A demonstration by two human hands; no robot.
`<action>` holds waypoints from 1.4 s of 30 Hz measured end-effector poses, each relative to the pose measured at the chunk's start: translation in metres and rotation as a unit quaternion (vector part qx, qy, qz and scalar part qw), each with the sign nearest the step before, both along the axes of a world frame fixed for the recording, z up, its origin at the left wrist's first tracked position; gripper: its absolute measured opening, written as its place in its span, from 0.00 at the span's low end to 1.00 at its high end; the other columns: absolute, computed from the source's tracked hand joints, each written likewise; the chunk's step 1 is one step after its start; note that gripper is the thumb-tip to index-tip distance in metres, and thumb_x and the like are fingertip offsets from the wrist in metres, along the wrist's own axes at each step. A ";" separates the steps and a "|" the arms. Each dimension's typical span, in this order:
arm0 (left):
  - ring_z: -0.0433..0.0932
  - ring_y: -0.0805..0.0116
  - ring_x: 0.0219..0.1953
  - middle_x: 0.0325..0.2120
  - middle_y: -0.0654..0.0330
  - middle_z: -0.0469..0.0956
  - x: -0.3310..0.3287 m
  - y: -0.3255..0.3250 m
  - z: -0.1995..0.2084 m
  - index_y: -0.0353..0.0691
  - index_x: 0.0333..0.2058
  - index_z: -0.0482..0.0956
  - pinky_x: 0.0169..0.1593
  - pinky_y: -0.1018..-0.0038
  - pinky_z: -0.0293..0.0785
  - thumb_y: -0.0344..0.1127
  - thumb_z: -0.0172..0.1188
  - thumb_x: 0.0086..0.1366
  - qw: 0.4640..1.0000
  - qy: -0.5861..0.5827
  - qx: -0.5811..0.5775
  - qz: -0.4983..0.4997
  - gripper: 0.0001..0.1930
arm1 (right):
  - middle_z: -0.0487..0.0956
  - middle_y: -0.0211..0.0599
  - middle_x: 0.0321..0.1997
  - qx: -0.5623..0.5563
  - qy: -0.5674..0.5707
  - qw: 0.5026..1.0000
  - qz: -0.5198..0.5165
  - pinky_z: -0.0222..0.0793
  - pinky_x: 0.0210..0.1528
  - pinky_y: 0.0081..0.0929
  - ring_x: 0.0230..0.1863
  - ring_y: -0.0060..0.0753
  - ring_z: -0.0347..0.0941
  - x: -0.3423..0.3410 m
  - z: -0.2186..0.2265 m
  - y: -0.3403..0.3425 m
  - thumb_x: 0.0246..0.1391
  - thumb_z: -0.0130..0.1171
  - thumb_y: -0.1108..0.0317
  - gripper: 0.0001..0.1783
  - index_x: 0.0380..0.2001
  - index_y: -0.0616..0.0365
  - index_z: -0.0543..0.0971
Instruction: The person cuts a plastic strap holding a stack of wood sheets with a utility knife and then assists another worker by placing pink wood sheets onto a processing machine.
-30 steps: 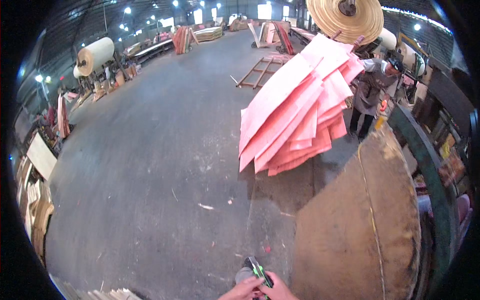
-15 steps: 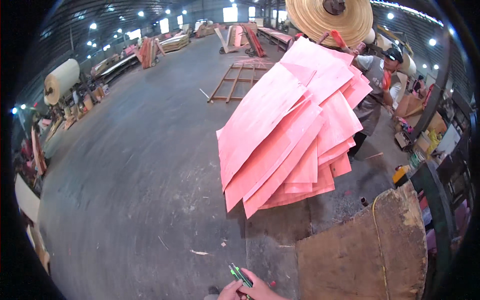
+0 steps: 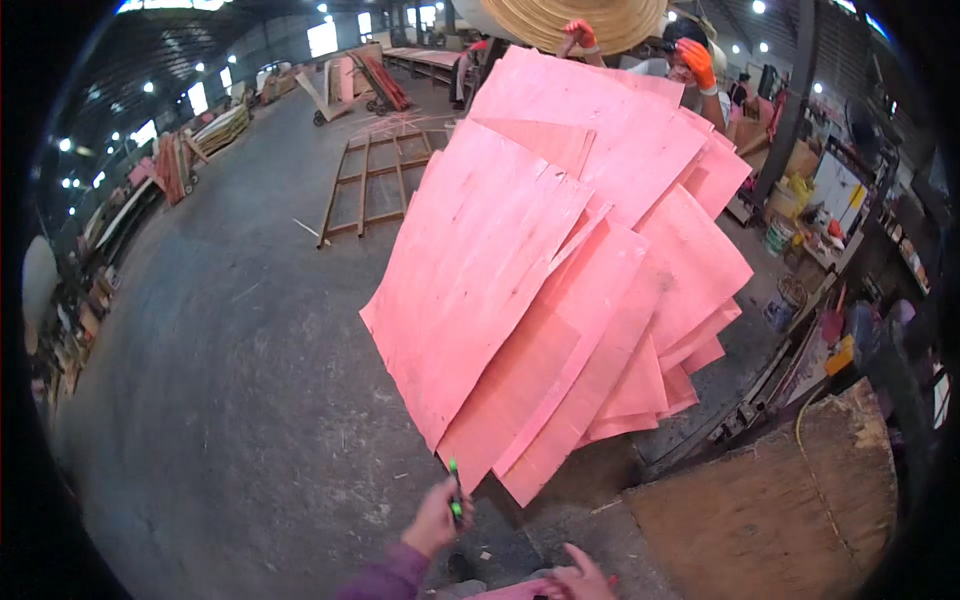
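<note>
At the lower middle my left hand (image 3: 433, 522), in a purple sleeve, is closed around a slim black-and-green hand tool (image 3: 456, 500). The tool points up, its tip close to the lower left corner of a large fanned stack of pink veneer sheets (image 3: 560, 300). Its exact kind is unclear. Low at the picture's edge is my right hand (image 3: 580, 578), fingers apart and partly cut off. A strip of pink material (image 3: 510, 592) lies beside it. Whatever supports the stack is hidden beneath the sheets.
Behind the stack stands a person with orange gloves (image 3: 697, 62), under a big pale roll (image 3: 570, 20). A worn brown board (image 3: 770, 490) lies at lower right. Farther off are a wooden frame (image 3: 375, 180) on the grey floor and a cluttered bench (image 3: 830, 220).
My hands have parted; the left has moved up and left with the tool, the right lower and to the right. The stack appears nearer and larger. The person's gloved hands have shifted in view.
</note>
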State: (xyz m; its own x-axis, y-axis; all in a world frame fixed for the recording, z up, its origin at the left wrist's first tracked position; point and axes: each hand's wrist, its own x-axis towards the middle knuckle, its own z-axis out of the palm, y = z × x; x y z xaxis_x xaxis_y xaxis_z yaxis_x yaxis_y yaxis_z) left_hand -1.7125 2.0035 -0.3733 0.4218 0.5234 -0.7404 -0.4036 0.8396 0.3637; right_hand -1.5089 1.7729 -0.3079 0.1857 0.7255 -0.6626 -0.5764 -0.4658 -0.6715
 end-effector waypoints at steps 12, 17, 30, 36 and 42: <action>0.76 0.74 0.18 0.25 0.58 0.78 0.150 0.414 0.099 0.32 0.48 0.77 0.17 0.79 0.67 0.33 0.60 0.59 0.754 0.306 0.532 -0.234 0.19 | 0.70 0.25 0.19 -0.238 -0.129 0.959 -0.084 0.63 0.18 0.21 0.18 0.21 0.69 0.019 -0.061 0.016 0.58 0.57 0.63 0.28 0.61 0.54 0.66; 0.79 0.70 0.18 0.27 0.54 0.80 0.245 0.474 0.109 0.33 0.45 0.79 0.19 0.76 0.72 0.32 0.60 0.56 0.668 0.349 0.590 -0.288 0.17 | 0.72 0.27 0.19 -0.292 -0.119 0.928 -0.198 0.63 0.18 0.22 0.20 0.20 0.69 -0.019 -0.091 -0.004 0.58 0.56 0.61 0.23 0.55 0.56 0.71; 0.81 0.63 0.20 0.25 0.51 0.81 0.304 0.527 0.137 0.33 0.37 0.82 0.27 0.69 0.77 0.37 0.63 0.54 0.558 0.364 0.632 -0.395 0.15 | 0.79 0.38 0.31 -0.346 -0.195 0.916 -0.061 0.74 0.32 0.33 0.28 0.30 0.76 -0.134 -0.114 0.026 0.60 0.52 0.57 0.22 0.52 0.58 0.74; 0.82 0.57 0.24 0.21 0.48 0.80 0.335 0.537 0.128 0.31 0.24 0.82 0.34 0.65 0.78 0.50 0.63 0.54 0.357 0.410 0.727 -0.419 0.21 | 0.81 0.40 0.39 -0.281 -0.223 0.933 -0.042 0.75 0.40 0.34 0.38 0.34 0.79 -0.140 -0.162 0.007 0.59 0.54 0.56 0.25 0.56 0.58 0.71; 0.82 0.59 0.23 0.14 0.55 0.79 0.344 0.544 0.143 0.31 0.21 0.81 0.34 0.67 0.79 0.53 0.64 0.54 0.369 0.438 0.678 -0.462 0.24 | 0.80 0.39 0.39 -0.333 -0.141 0.932 0.013 0.75 0.42 0.36 0.36 0.36 0.78 -0.072 -0.118 0.067 0.58 0.55 0.55 0.23 0.51 0.58 0.74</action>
State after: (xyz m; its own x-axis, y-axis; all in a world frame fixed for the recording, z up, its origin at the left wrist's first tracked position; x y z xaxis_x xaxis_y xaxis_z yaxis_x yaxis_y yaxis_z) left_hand -1.3688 2.5473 -0.2308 0.7934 0.5953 -0.1269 0.5969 -0.7200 0.3539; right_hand -1.5808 1.8401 -0.4260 0.4091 0.1772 -0.8951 -0.4023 -0.8454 -0.3512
